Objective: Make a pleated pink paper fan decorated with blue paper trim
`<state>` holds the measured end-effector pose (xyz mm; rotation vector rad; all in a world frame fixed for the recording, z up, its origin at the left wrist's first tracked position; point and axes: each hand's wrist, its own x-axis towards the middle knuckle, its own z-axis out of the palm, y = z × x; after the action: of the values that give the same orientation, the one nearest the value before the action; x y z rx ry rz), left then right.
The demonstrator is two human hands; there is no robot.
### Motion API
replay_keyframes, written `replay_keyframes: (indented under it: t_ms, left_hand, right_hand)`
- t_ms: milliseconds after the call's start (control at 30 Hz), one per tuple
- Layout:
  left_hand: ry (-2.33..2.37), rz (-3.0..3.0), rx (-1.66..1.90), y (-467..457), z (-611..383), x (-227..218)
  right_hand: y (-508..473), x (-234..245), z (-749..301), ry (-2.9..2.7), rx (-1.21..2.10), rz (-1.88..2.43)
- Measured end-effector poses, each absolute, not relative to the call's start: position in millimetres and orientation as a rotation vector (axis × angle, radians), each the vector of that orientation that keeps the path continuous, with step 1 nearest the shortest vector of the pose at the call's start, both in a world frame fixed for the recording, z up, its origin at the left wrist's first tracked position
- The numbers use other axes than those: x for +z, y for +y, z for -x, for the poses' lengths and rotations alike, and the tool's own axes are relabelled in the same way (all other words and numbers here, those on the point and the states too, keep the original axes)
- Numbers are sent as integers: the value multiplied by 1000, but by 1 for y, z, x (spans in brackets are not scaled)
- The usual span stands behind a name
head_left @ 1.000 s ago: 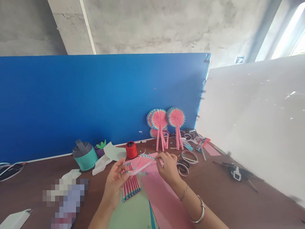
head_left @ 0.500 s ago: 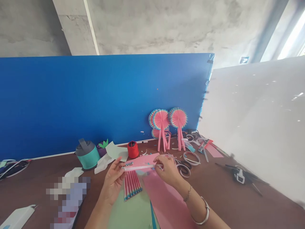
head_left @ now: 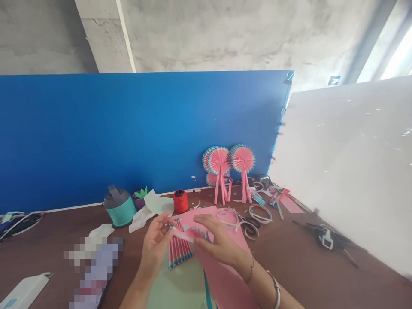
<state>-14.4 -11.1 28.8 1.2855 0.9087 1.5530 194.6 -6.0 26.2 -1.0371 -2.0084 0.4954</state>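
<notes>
My left hand point(head_left: 157, 238) is closed in a pinch on one end of a narrow pale strip point(head_left: 183, 235). From there the strip bends to the right, above the pleated paper. My right hand point(head_left: 220, 244) is at the strip's other end with thumb and fingers apart, palm side toward the strip. Below both hands lies a pleated pink paper point(head_left: 180, 253) with blue edges. It rests on a pale green sheet point(head_left: 177, 285), and a pink sheet point(head_left: 222, 279) lies alongside under my right hand.
Pink paper fans point(head_left: 220, 161) on sticks lean against the blue partition point(head_left: 128, 137). A red spool point(head_left: 180, 201) and a teal container point(head_left: 120, 210) stand at the back. Scissors point(head_left: 249, 223), curled strips point(head_left: 260, 213) and a glue gun point(head_left: 326, 240) lie on the right.
My right hand has opened from its pinch on the strip. The strip, straight before, now sags in a curve from my left hand.
</notes>
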Motion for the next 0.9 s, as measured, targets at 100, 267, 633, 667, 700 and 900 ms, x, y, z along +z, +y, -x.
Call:
replay_keyframes:
  t_ms: [100, 267, 633, 667, 700, 900]
  left_hand:
    - [881, -1405, 1536, -18, 10, 33]
    - [885, -1465, 1530, -19, 7, 35]
    - [1012, -1223, 1693, -10, 15, 28]
    - [1027, -1176, 1718, -8, 16, 27]
    - [1035, -1123, 1739, -7, 16, 26]
    - [863, -992, 1488, -2, -6, 14]
  right_hand:
    - [-11, 22, -189, -2068, 555, 978]
    - [-8, 18, -184, -2032, 532, 931]
    - [-1, 27, -191, -2020, 618, 1100]
    - [0, 27, -192, -2012, 612, 1108]
    - [1, 26, -192, -2000, 605, 1114]
    - [7, 16, -192, -1856, 588, 1094]
